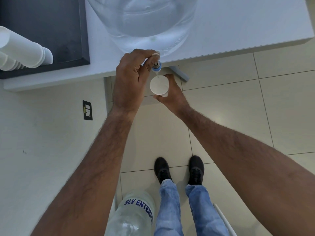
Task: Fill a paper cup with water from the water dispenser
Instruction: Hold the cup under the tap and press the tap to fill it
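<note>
A: Left hand is up at the blue-and-white plastic tap, fingers pinched on its small white lever at the table's near edge.

B: And the right hand is curled around the white paper cup, holding it right under the spout, just right of the left hand.

A: Thin stream of water dropping in at the cup's far rim.

B: The tap juts from a big clear round water jar on a smooth white table. Far left, stacked white cups lie on a dark tray.

A: Glossy cream floor tiles below, black shoes, blue jeans, and another clear lettered jar nearest us.
</note>
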Tool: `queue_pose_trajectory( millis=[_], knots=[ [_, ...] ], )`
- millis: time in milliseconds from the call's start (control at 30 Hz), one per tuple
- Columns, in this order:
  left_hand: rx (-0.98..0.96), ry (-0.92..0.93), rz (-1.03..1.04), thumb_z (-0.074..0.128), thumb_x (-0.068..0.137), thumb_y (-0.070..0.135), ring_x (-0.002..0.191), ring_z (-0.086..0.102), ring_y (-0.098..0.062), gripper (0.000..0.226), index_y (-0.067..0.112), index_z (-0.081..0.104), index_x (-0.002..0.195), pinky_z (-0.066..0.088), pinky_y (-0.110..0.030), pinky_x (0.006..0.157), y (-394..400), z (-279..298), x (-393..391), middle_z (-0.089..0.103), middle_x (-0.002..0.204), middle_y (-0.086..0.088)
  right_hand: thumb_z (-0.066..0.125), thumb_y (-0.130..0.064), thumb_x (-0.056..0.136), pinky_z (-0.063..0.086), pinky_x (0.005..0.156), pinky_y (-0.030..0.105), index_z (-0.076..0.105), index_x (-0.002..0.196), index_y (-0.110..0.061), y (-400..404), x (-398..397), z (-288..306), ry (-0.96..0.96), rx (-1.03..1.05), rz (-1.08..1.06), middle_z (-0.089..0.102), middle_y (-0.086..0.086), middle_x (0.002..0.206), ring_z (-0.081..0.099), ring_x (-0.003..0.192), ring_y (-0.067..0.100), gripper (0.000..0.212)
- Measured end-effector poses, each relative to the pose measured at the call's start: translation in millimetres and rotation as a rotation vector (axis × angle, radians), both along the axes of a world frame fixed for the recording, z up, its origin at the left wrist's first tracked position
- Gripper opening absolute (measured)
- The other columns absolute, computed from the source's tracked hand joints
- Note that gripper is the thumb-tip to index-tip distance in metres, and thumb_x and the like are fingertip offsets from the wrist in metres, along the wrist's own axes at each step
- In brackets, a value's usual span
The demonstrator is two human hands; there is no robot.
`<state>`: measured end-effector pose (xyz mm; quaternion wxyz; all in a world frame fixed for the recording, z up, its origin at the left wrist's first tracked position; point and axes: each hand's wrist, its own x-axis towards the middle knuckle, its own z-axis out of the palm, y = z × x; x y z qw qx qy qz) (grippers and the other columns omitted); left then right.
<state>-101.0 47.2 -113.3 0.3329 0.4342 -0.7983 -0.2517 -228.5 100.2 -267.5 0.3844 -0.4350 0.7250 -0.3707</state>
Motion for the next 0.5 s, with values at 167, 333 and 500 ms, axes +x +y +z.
queue_pose_trajectory(
  millis=[167, 333, 500],
  knots=[
    [0.002, -0.002, -0.007, 0.064, 0.108, 0.023, 0.104, 0.069, -0.019, 0.017, 0.014, 0.077, 0.115, 0.057, -0.040, 0.093, -1.0, 0.3, -0.1, 0.079, 0.114, 0.006, 0.088, -0.023, 0.081, 0.052, 0.092, 0.034, 0.043, 0.139, -0.017, 0.3, 0.2, 2.7, 0.007, 0.000, 0.003, 0.059, 0.004, 0.138, 0.057, 0.122, 0.024, 0.074],
    [-0.008, 0.000, -0.011, 0.064, 0.108, 0.022, 0.104, 0.069, -0.020, 0.016, 0.014, 0.077, 0.114, 0.056, -0.038, 0.093, -1.9, -1.1, -0.2, 0.079, 0.114, 0.006, 0.088, -0.023, 0.082, 0.048, 0.089, 0.032, 0.043, 0.140, -0.016, -0.1, -0.2, 5.6, 0.007, 0.003, 0.002, 0.059, 0.004, 0.139, 0.056, 0.122, 0.023, 0.074],
    [-0.005, 0.008, -0.016, 0.063, 0.108, 0.022, 0.104, 0.069, -0.021, 0.017, 0.013, 0.077, 0.114, 0.055, -0.039, 0.094, -1.1, -2.0, -0.1, 0.079, 0.114, 0.006, 0.087, -0.024, 0.082, 0.052, 0.091, 0.036, 0.043, 0.140, -0.017, 2.1, 0.3, 7.9, 0.019, -0.004, 0.007, 0.059, 0.003, 0.137, 0.057, 0.121, 0.024, 0.073]
  ],
)
